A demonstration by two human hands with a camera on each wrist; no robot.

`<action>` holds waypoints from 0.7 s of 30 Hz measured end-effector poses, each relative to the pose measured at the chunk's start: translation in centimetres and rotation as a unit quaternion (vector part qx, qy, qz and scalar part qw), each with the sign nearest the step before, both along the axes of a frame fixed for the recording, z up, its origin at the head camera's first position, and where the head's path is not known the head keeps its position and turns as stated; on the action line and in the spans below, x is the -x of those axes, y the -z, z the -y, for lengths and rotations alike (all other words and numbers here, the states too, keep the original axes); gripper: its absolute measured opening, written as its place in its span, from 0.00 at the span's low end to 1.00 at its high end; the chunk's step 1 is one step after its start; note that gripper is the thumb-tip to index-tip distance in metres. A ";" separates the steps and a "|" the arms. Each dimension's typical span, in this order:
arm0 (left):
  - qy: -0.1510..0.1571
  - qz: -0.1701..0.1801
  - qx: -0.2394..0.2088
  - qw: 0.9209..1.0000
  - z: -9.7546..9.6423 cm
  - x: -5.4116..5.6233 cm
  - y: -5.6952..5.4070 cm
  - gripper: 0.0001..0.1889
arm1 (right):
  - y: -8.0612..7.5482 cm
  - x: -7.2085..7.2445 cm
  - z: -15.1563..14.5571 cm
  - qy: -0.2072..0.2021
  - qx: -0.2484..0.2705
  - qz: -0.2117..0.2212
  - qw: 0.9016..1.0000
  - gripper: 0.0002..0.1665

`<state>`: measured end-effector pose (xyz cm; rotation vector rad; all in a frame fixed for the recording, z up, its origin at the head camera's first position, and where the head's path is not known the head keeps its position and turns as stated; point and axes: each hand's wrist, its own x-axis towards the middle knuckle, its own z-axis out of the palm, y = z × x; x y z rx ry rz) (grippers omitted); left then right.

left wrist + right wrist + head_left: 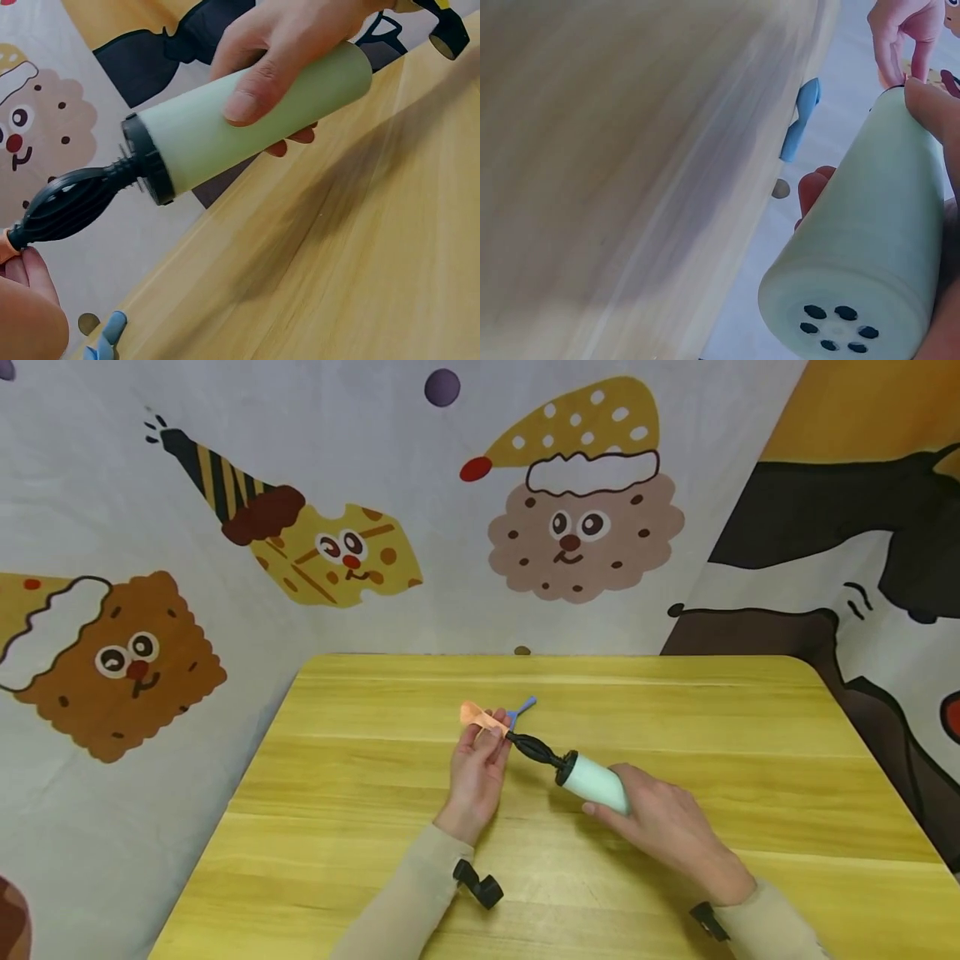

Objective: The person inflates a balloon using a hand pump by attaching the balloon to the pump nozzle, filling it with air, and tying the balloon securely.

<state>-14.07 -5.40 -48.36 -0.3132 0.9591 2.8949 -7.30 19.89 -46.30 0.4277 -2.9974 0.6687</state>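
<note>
A mint-green balloon pump (597, 782) with a ribbed black nozzle (534, 748) is held up over the table. My right hand (671, 818) grips its barrel, thumb along one side and fingers round the other. At the nozzle's tip, my left hand (477, 781) pinches the neck of a limp orange balloon (471, 713). The balloon's mouth meets the black tip in the left wrist view. Beyond the left fingertips lies a blue balloon (527, 705), flat and uninflated, on the table. Several dark holes mark the pump's end cap (840, 330) in the right wrist view.
The table (337, 827) has a yellow wood-grain top with rounded far corners. Behind it hangs a white cloth (420, 468) printed with cartoon biscuits and cheese. A black wrist mount (478, 885) sits on the left sleeve, another (708, 922) on the right.
</note>
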 end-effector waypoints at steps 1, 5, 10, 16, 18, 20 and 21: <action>0.000 -0.001 0.003 1.000 -0.1 0.0 0.0 0.21 | -0.1 0.0 0.1 0.000 0.000 0.000 1.000 0.37; -0.002 -0.004 0.006 1.000 -0.3 0.0 0.0 0.20 | -0.1 0.0 0.3 0.002 -0.001 -0.004 1.000 0.37; -0.004 -0.018 0.010 1.000 -0.5 -0.2 0.0 0.18 | -0.1 -0.1 0.5 0.004 -0.002 -0.010 1.000 0.37; -0.005 -0.036 0.009 0.999 -0.8 -0.4 -0.1 0.17 | -0.1 -0.2 0.7 0.001 -0.002 -0.026 1.000 0.35; -0.005 -0.038 0.014 0.999 -0.9 -0.4 -0.1 0.16 | -0.1 -0.2 0.8 -0.001 -0.001 -0.027 1.000 0.35; -0.006 -0.038 0.018 0.999 -0.9 -0.5 -0.1 0.17 | -0.2 -0.2 0.9 0.000 -0.001 -0.027 1.000 0.35; -0.005 -0.039 0.022 0.999 -0.9 -0.5 -0.1 0.18 | -0.2 -0.2 0.9 0.000 -0.002 -0.026 1.000 0.35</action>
